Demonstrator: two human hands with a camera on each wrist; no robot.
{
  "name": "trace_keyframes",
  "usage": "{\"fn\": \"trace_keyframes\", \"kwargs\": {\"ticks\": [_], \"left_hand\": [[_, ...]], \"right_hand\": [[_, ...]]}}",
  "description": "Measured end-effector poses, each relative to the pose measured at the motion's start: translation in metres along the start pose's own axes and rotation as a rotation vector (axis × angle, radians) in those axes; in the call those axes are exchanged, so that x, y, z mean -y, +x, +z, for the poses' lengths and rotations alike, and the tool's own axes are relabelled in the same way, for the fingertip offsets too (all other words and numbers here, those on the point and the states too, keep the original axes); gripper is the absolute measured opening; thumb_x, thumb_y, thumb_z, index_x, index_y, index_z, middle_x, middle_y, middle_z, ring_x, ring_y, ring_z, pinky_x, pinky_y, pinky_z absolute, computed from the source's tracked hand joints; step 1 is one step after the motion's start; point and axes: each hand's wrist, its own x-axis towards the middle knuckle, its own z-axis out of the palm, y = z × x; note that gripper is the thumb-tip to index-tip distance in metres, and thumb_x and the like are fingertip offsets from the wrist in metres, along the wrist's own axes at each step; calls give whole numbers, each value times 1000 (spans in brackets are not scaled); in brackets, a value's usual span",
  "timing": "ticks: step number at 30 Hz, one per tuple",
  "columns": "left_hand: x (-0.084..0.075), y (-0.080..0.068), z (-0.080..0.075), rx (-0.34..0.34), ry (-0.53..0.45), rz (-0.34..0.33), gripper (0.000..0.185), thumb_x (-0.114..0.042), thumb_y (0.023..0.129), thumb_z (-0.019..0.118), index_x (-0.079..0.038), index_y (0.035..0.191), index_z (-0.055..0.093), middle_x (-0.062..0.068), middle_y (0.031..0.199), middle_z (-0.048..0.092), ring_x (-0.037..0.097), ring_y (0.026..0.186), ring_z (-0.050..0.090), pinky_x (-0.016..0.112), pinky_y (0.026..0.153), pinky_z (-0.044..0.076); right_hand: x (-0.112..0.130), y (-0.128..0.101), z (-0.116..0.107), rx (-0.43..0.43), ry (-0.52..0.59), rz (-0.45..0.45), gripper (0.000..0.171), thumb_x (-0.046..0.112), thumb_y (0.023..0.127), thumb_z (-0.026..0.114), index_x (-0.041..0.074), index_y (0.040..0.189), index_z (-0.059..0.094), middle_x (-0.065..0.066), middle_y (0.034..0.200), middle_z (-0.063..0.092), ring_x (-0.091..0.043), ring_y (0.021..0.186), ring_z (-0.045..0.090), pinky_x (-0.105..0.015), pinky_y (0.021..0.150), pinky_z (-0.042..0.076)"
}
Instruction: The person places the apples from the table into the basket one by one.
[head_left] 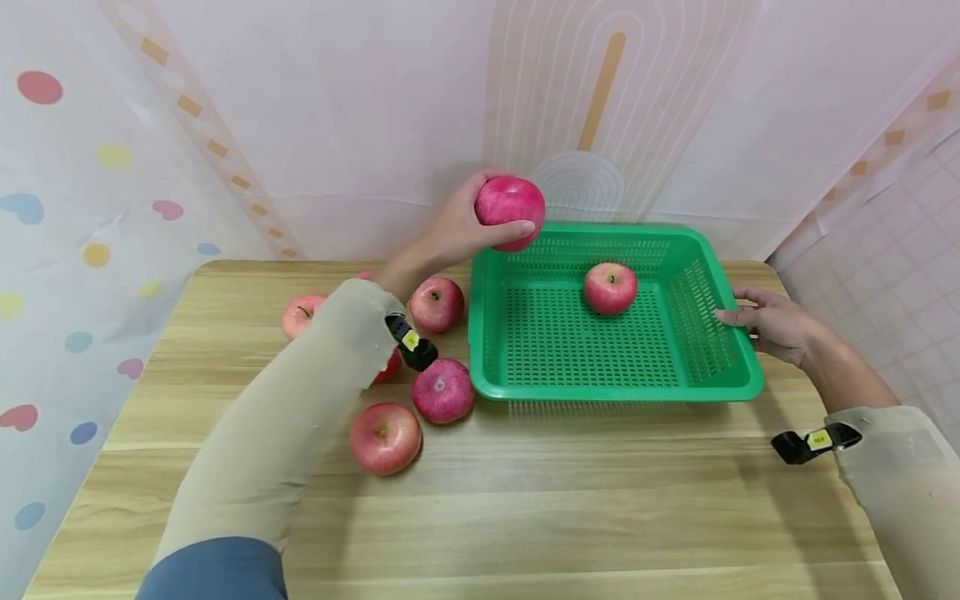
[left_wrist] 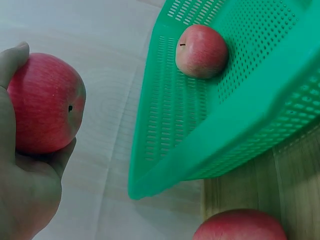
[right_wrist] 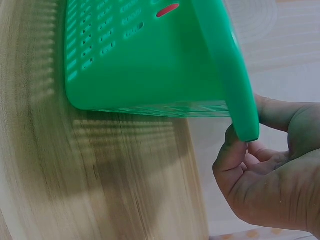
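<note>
Head view: the left hand grasps an apple, thumb across its near side, up in the air by the far left corner of the green basket. Left wrist view shows this fruit clear of the rim, its stem end facing the basket. The right hand pinches the basket's right rim between thumb and fingers, as the right wrist view also shows. Inside, a second apple lies toward the back, right of the middle. The basket is on the wooden worktop. Left of it are loose apples: a pale one, a red one, a darker one just beside the basket, and the nearest one; others are partly hidden by the left sleeve. Behind stands a patterned backdrop.
</note>
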Motion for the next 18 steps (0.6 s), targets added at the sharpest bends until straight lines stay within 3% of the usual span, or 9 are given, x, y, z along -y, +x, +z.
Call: {"fn": "trace_keyframes", "kwargs": {"ticks": [9,18], "left_hand": [[2,24,16,15,9,-55,82,-31,84,84,-11,148,37,6,143,49,22,128,50,35,93,56],[1,44,33,24,88,-102,83,-30,85,82,-8,147,33,9,143,47,23,129,48,33,93,55]], "right_hand": [[1,-2,0,-5,0,3,27,11,107,51,9,131,38,7,98,62,-7,86,64,-29,76,58],[0,-1,-2,-5,26,7,24,9,107,51,9,128,39,6,96,64,-8,85,65,-29,73,58]]}}
